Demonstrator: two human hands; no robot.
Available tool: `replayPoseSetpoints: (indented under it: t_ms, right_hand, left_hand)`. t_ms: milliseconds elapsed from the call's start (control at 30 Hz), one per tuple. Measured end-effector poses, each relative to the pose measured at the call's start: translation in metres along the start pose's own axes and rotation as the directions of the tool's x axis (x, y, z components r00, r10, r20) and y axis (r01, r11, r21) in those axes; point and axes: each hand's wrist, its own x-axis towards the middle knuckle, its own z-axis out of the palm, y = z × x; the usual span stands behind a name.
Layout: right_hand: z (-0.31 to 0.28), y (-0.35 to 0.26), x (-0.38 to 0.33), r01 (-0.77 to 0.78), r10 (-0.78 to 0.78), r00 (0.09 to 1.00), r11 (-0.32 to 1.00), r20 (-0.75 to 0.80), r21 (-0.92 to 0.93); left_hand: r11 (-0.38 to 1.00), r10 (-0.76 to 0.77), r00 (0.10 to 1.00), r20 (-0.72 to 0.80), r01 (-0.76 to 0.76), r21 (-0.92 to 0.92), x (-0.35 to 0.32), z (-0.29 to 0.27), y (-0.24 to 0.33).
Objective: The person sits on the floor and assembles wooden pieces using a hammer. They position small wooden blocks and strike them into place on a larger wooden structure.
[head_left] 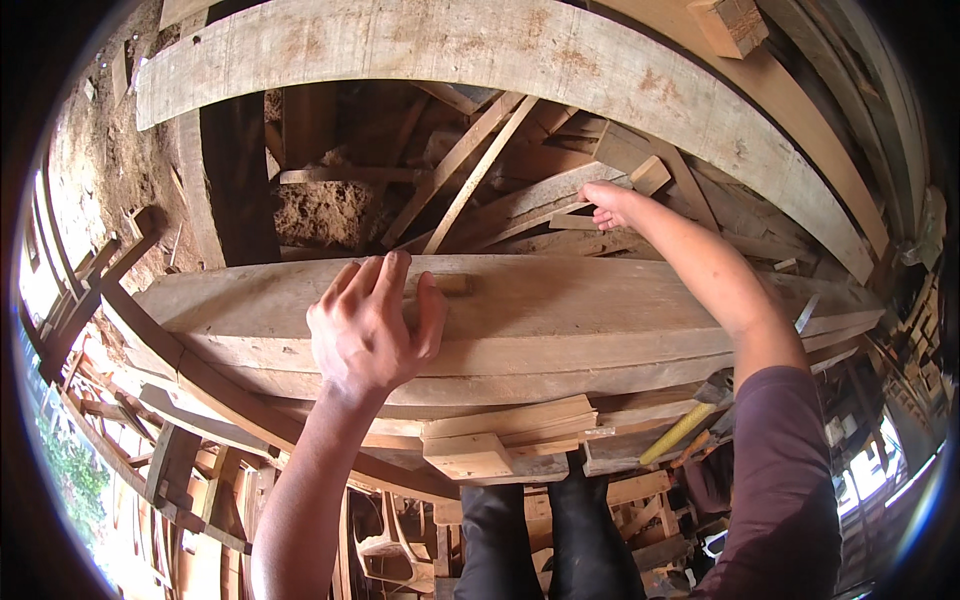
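My left hand (370,325) lies on a thick wooden beam (560,300), its fingers stretched forward and the thumb apart. A small wood block (455,284) rests on the beam beside that thumb, partly covered by it. Beyond the beam, my right hand (608,205) reaches over a heap of scrap wood, its fingers curled; whether anything is inside them is hidden. Close by the right hand, a short wood offcut (650,176) sticks up from the heap.
A long pale curved plank (430,45) spans the far side, with another wood block (730,28) near it. On the near side are stacked wood pieces (470,455) and a yellow-handled tool (675,433) below my right arm. Thin slats (480,175) lean across the heap.
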Motion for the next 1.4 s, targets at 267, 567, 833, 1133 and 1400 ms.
replayPoseSetpoints:
  t_ms: [267, 567, 833, 1133, 1400]
  right_hand:
    - [0.009, -0.016, 0.002, 0.279, -0.257, 0.960, 0.903, -0.109, 0.327]
    - [-0.014, -0.034, -0.020, 0.451, -0.459, 0.888, 0.877, 0.015, 0.166]
    - [0.051, -0.016, -0.028, 0.665, -0.543, 0.665, 0.116, 0.513, -0.738]
    - [0.092, -0.047, 0.001, 0.439, -0.329, 0.875, 0.234, 0.355, -0.867]
    - [0.098, -0.043, 0.025, 0.369, -0.271, 0.924, 0.443, 0.270, -0.817]
  left_hand:
    - [0.999, 0.025, 0.999, 0.020, -0.025, 0.020, 0.002, -0.001, 0.001]
    - [0.999, 0.024, 0.998, 0.050, -0.026, 0.033, 0.001, 0.000, 0.001]
    - [1.000, 0.008, 0.998, 0.055, -0.009, 0.024, 0.004, -0.002, 0.004]
    - [0.999, 0.022, 0.999, 0.043, -0.024, 0.039, 0.000, 0.000, -0.002]
    - [0.999, 0.026, 0.999, 0.045, -0.028, 0.037, -0.001, -0.001, -0.002]
